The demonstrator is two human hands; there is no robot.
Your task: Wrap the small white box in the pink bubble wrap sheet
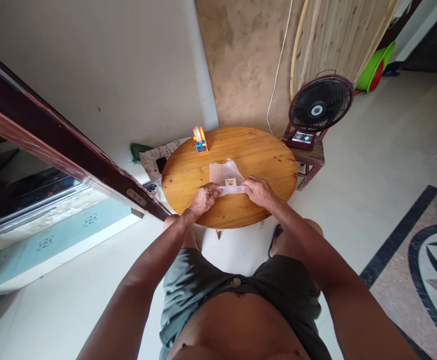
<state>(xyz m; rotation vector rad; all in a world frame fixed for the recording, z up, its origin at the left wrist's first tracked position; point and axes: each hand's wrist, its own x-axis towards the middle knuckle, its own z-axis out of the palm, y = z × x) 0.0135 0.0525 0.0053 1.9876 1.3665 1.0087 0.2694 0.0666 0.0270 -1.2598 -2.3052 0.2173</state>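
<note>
- Left hand [205, 198]: fingers closed, pinching the near-left edge of a translucent wrapping sheet [218, 172].
- Right hand [258, 191]: fingers closed likewise on the near-right edge.
- Small white box [230, 182]: lies on the sheet, between the hands.
- Sheet rests on oval wooden table [263, 147].
- Orange-and-blue tape dispenser [200, 140]: upright, toward the table's far edge.

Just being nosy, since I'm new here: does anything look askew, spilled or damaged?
Nothing looks spilled on the wooden table. The brown board behind it looks odd, though: dark blotches, perhaps stains, mark its surface.
</note>
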